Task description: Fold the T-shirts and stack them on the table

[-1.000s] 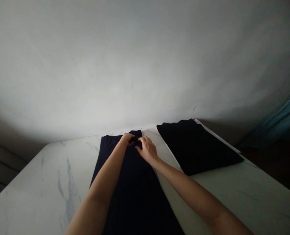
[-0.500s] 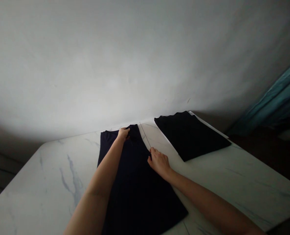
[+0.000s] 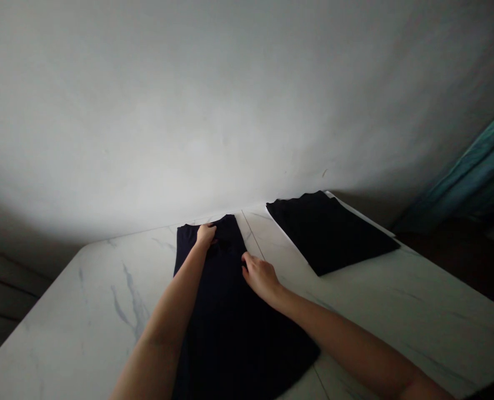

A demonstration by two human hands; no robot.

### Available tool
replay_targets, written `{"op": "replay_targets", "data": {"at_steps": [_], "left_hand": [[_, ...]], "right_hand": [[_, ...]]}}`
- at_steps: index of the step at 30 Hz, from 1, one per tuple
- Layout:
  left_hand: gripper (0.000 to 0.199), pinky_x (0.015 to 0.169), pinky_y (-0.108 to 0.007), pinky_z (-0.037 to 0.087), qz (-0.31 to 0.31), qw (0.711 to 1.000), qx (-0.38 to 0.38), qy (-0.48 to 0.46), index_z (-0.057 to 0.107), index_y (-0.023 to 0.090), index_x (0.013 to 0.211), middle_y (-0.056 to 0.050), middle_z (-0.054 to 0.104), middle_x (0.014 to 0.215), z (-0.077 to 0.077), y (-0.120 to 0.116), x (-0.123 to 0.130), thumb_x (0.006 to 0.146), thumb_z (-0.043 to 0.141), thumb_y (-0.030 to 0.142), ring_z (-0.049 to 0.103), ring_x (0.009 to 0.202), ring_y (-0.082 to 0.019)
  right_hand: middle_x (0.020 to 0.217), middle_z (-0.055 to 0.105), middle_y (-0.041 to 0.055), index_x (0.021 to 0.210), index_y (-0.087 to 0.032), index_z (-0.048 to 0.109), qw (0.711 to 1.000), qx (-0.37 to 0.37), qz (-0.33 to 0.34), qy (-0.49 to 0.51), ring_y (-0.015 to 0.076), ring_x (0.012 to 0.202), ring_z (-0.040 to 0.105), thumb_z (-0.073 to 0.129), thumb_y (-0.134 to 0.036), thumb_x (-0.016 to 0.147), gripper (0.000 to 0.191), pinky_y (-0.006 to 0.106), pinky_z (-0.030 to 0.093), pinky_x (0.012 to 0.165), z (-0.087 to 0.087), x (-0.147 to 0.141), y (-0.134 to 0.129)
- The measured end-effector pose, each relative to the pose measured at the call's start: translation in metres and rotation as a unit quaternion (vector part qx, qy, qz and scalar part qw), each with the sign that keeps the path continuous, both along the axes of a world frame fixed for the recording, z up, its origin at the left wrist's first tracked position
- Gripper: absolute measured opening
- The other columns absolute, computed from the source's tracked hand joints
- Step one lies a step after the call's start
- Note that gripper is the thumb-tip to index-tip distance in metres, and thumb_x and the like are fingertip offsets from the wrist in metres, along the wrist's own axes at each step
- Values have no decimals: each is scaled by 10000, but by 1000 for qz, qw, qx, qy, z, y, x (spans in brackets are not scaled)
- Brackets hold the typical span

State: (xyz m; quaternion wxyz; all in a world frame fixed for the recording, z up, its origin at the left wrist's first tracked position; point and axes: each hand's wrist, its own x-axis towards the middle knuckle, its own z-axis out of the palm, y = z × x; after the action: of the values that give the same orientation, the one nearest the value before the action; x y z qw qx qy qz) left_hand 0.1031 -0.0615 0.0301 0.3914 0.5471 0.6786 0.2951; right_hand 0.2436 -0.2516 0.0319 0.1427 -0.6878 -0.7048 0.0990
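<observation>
A dark navy garment (image 3: 225, 316), with what looks like a gathered waistband at its far end, lies spread lengthwise on the table in front of me. My left hand (image 3: 206, 234) is near that far end, its fingers closed on the fabric a little below the top edge. At the garment's right side edge, my right hand (image 3: 260, 275) pinches the cloth between thumb and fingers. Part of the garment's left side is hidden under my left forearm.
A black folded garment (image 3: 332, 233) lies to the right, with white material showing along its edges. The white marble-patterned table (image 3: 100, 311) has a seam and meets a pale wall (image 3: 213, 111). Teal cloth (image 3: 472, 161) hangs at the far right.
My right hand has shifted slightly left, drawing the garment's right edge inward. The left hand has moved a little left and down along the top. The view has shifted slightly.
</observation>
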Motion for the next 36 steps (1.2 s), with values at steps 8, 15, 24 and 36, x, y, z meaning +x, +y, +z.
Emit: {"op": "replay_targets", "data": {"at_steps": [8,15,24,36], "left_hand": [[233,705,-279,530,-4,992,51,115,742,153,968,-107,746,879,-4,-1,-15,815,583,228,707,856,-246],[228,899,-318,490,-10,983,86,161,741,180,998,-128,735,1095,-6,-7,-16,838,586,229,659,1080,-285],[240,904,-291,488,-2,978,101,183,729,186,1024,-111,739,1076,-11,-16,-15,862,557,223,663,1064,-249],[233,820,-366,498,-13,958,83,276,666,223,1050,-140,720,1044,-5,-23,-15,882,505,224,675,1013,-300]], "right_hand": [[1097,697,106,1147,-158,615,993,-61,71,67,226,990,670,664,-197,833,320,276,488,797,-6,-8,6],[1170,692,89,1120,-192,689,997,42,45,50,194,1082,637,407,-145,972,322,283,464,916,1,20,104],[1497,446,128,1457,-132,437,996,76,38,-4,193,1381,407,327,-171,999,472,341,314,1131,-44,12,177],[1592,270,72,1525,-187,310,998,21,32,-51,228,1455,265,304,-342,1014,535,436,192,1180,-48,16,180]]}}
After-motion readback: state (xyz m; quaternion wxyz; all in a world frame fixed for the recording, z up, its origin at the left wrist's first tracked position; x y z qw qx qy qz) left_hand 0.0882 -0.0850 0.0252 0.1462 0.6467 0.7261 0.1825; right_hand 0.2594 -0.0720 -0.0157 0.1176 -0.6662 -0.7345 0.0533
